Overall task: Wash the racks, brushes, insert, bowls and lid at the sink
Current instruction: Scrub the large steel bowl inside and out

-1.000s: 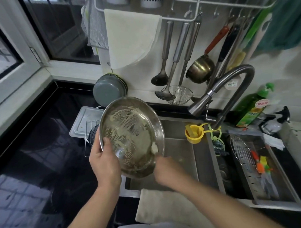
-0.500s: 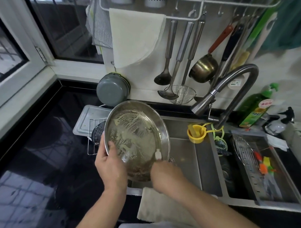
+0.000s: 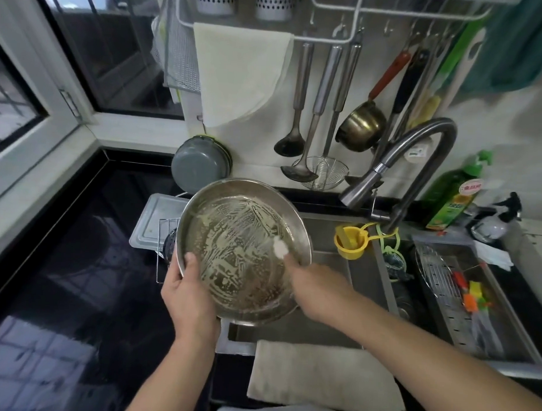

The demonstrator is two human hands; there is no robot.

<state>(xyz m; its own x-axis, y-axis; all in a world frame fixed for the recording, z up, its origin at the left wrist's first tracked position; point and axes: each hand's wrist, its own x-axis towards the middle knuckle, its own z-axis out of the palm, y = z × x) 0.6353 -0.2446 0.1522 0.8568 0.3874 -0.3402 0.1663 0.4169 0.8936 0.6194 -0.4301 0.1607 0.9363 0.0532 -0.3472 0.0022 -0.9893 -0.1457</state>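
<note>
The left hand [image 3: 189,297] grips the tilted bowl [image 3: 243,250] by its near rim over the sink [image 3: 365,288]. The right hand [image 3: 317,287] pinches a small white scrubber [image 3: 280,248] against the inner wall. Best to turn the bowl and scrub right round (suds streak it already). The tray [image 3: 523,346] on the right holds a rack [image 3: 439,272] and brushes [image 3: 472,294].

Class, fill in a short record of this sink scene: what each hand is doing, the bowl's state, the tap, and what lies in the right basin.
left hand: grips the bowl's left rim, thumb inside
right hand: holds a small white scrubber against the bowl's inside
bowl: steel, tilted toward the camera over the sink, streaked with suds
tap: no water seen running
right basin: wire rack and coloured brushes
</note>
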